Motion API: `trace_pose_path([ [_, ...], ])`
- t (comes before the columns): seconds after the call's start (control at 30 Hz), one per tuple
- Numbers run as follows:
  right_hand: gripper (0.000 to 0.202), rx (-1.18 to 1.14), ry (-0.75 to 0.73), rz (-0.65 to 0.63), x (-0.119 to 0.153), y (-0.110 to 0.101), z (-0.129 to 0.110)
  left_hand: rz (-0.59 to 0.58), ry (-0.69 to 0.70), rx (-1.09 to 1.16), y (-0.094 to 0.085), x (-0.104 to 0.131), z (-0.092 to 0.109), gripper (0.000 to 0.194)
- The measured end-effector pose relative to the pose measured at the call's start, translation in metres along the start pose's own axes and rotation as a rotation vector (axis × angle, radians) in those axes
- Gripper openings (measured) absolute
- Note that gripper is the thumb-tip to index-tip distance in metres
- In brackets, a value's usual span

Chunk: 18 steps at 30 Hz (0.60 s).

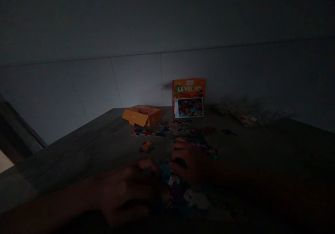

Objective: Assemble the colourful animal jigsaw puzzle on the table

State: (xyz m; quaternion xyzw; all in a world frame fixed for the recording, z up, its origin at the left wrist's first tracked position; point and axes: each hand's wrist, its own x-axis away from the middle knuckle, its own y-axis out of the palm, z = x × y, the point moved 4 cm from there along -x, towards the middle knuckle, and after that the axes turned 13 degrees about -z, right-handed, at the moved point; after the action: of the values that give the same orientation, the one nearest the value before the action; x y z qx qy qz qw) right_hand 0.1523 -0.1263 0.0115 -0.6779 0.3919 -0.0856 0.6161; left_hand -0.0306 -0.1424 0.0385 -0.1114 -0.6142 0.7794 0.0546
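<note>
A partly joined jigsaw puzzle (197, 199) with a white animal figure lies on the table in front of me, its near part deep in shadow. My left hand (128, 188) rests at its left edge, fingers spread and low over the tabletop. Over the middle of the puzzle is my right hand (190, 160), with curled fingers and the thumb below them; whatever lies between the fingertips is too dark to tell. Beyond that hand, another joined strip (206, 146) shows. To the left lies a loose orange puzzle piece (147, 146).
Several loose puzzle pieces (148, 132) are scattered farther back. An opened orange box (142, 115) lies behind them. Against the wall stands an orange "LEVEL UP!" box (188, 87), with a picture card (190, 107) leaning on it. Clear plastic bags (251, 111) lie at the back right.
</note>
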Motion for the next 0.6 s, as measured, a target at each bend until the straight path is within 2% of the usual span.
trace_pose_path([
  [0.3, 0.026, 0.046, 0.133, 0.071, 0.0005, 0.0005, 0.0079, 0.019, 0.002, -0.014, -0.0005, 0.0008, 0.0002, 0.027],
  [0.4, 0.023, 0.041, 0.109, 0.071, 0.0007, -0.0002, 0.0063, 0.015, -0.002, -0.017, -0.0014, 0.0004, 0.0001, 0.025],
  [0.6, 0.012, 0.016, -0.028, 0.042, 0.0005, -0.0003, 0.0005, 0.013, -0.022, 0.063, 0.0007, 0.0027, -0.0035, 0.027],
])
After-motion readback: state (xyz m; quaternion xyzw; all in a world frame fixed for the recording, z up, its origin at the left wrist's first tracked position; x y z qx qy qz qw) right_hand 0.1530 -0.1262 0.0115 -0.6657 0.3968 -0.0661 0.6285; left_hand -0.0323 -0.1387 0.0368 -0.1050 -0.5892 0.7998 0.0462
